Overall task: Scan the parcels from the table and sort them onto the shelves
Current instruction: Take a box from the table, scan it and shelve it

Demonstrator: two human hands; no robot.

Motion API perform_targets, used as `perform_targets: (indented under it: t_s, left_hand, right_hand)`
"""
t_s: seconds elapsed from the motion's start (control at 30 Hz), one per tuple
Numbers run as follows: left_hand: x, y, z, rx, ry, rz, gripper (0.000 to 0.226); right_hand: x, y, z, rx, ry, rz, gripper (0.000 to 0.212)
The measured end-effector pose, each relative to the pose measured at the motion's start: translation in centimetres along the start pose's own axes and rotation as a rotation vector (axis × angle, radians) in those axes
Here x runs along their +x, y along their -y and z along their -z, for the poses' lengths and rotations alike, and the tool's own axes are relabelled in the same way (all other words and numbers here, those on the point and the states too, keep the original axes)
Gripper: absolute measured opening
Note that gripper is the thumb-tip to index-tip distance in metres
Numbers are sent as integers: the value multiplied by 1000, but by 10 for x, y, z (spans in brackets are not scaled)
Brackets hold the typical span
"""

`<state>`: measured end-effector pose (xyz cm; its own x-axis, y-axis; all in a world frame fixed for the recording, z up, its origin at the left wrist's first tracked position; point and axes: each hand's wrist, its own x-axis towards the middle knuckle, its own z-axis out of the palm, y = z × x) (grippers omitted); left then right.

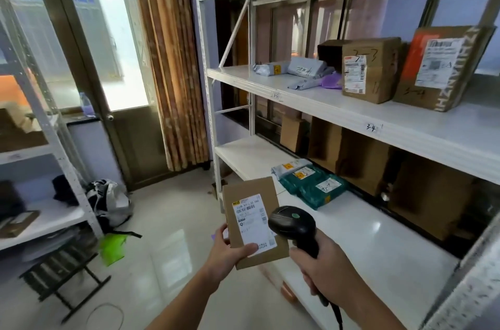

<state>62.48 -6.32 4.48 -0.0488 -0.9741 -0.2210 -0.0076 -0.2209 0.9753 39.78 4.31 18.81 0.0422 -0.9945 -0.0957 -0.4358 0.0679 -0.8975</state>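
My left hand [228, 254] grips a flat brown cardboard parcel [244, 194] by its lower left edge, thumb on its white shipping label [253, 221]. My right hand [322, 267] holds a black barcode scanner [292, 224] by the handle, its head just right of the label. Both are in front of the white metal shelves [324, 102]. The middle shelf carries grey mailer bags [300, 68] and two cardboard boxes [368, 70]. On the lower shelf lie green mailer bags [313, 186] and several brown boxes [362, 159].
A second white rack [46, 124] with dark items stands at the left. On the tiled floor lie a folding stool [62, 273], a green bag [112, 247] and a black-and-white bag [109, 199]. A glass door [108, 40] and a curtain [173, 59] are behind.
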Motion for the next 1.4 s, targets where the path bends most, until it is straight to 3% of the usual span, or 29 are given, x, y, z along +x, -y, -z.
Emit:
perform_targets:
  t_s: [0.2, 0.5, 0.83, 0.97, 1.2, 1.4]
  left_hand:
    - [72, -21, 32, -5, -13, 6, 124]
    - [175, -43, 90, -16, -2, 45, 112]
    - [310, -64, 162, -31, 200, 71, 103]
    - [361, -69, 165, -46, 276, 100, 91]
    - [457, -61, 152, -5, 428, 198, 128]
    - [543, -58, 135, -12, 492, 304, 119]
  right_hand:
    - [85, 18, -18, 26, 42, -11, 4]
    - [192, 42, -57, -14, 32, -19, 11]
    - [296, 69, -125, 36, -104, -102, 15]
    - [331, 72, -134, 46, -156, -144, 13]
    - [417, 57, -128, 70, -220, -269, 4]
    - [490, 49, -116, 110, -237, -284, 4]
